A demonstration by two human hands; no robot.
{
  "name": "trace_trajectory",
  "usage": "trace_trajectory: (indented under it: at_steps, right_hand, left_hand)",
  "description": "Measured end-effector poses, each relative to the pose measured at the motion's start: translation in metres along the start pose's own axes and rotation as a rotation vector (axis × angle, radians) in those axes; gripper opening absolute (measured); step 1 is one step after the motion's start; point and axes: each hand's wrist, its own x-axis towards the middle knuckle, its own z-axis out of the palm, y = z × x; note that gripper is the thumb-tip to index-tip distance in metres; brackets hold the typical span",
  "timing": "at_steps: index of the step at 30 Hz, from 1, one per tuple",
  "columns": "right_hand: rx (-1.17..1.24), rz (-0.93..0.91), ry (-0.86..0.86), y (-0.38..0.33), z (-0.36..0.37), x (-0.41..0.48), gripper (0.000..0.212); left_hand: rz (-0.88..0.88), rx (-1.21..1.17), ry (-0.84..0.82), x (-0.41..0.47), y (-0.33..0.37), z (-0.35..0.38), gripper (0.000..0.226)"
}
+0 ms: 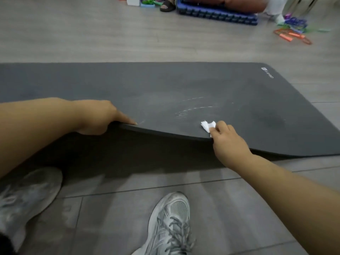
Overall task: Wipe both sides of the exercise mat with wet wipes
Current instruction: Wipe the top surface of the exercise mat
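Observation:
A dark grey exercise mat (165, 83) lies across the wooden floor, with faint wet streaks on its top. Its near edge is lifted off the floor between my hands. My left hand (97, 116) grips that edge at the left, fingers under it and thumb on top. My right hand (228, 138) grips the edge further right, and a crumpled white wet wipe (207, 126) is pinched in its fingers against the mat's top.
My two grey sneakers (173, 223) stand on the floor just in front of the mat. At the far side are a blue foam block (217, 13), coloured toys (294, 28), a white box (132, 0) and another person's sandalled foot (167, 6).

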Motion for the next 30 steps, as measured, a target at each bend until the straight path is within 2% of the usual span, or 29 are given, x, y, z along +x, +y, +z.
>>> trace_trajectory:
  at_steps: [4,7,11,16,20,27,30]
  right_hand:
    - [-0.008,-0.162,0.124,-0.019,-0.026,-0.016,0.032]
    - [-0.035,-0.21,0.136,-0.05,-0.038,-0.023,0.036]
    - [-0.06,-0.083,0.106,-0.062,-0.042,-0.034,0.034]
    - [-0.082,0.085,-0.075,-0.078,-0.053,-0.04,0.032]
    - [-0.034,0.198,-0.107,-0.092,-0.054,-0.042,0.029]
    - [0.096,0.087,0.02,-0.075,-0.028,-0.04,0.013]
    - [0.18,-0.021,0.087,-0.066,-0.008,-0.049,0.011]
  left_hand:
    - [0.022,0.134,-0.04,-0.042,-0.014,-0.013,0.076]
    - [-0.008,0.079,-0.067,-0.067,-0.027,-0.001,0.075]
    - [0.074,-0.013,-0.083,-0.07,-0.026,0.016,0.067]
    - [0.18,0.093,-0.113,-0.061,-0.021,0.026,0.048]
    - [0.185,0.086,-0.178,-0.049,-0.012,0.03,0.03]
    - [0.228,0.05,-0.174,-0.025,0.01,0.051,0.07]
    - [0.261,0.065,-0.146,-0.015,0.038,0.043,0.073]
